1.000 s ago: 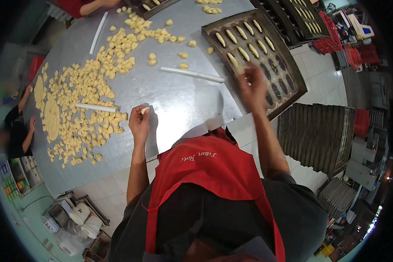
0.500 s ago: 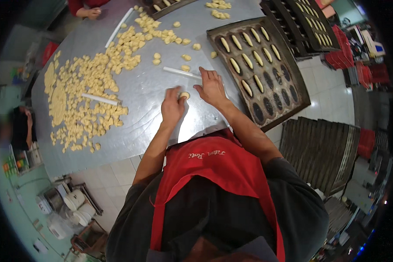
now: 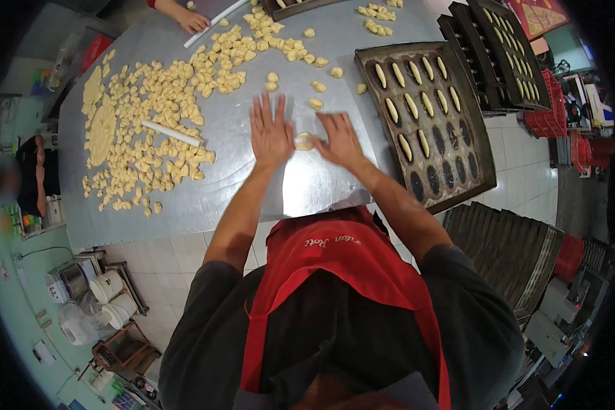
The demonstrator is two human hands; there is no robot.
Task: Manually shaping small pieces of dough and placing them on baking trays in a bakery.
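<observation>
- Yellow dough piece [image 3: 303, 141] lay on the metal table [image 3: 232, 147], between my two hands, right by my right thumb.
- My left hand [image 3: 270, 134]: palm down, fingers spread, gripping nothing.
- My right hand [image 3: 339, 141]: fingers spread too, blurred, not wrapped around anything. Couldn't make out whether the thumb pressed the piece or only sat against it.
- Main risk, my judgement: lopsided shape. Cause would have been uneven pressure, since my hands sat at different angles.
- Could also have skidded: the surface looked smooth, and nothing pinned the piece from above.
- Loose dough balls [image 3: 272, 78] sat just beyond my left fingertips; a long forward stroke might have knocked or squashed them.
- Same for the dough lump [image 3: 316, 103] near my right fingers: a stray touch could have stuck it to me.
- Tray [image 3: 465, 196] stood to my right, near my forearm. Swinging wide might have bumped its rim and shifted the slim dough sticks [image 3: 422, 106] in their hollows.
- White rod [image 3: 172, 133] lay among the dough heap [image 3: 157, 102] on my left; a careless left sweep could have rolled it over pieces.
</observation>
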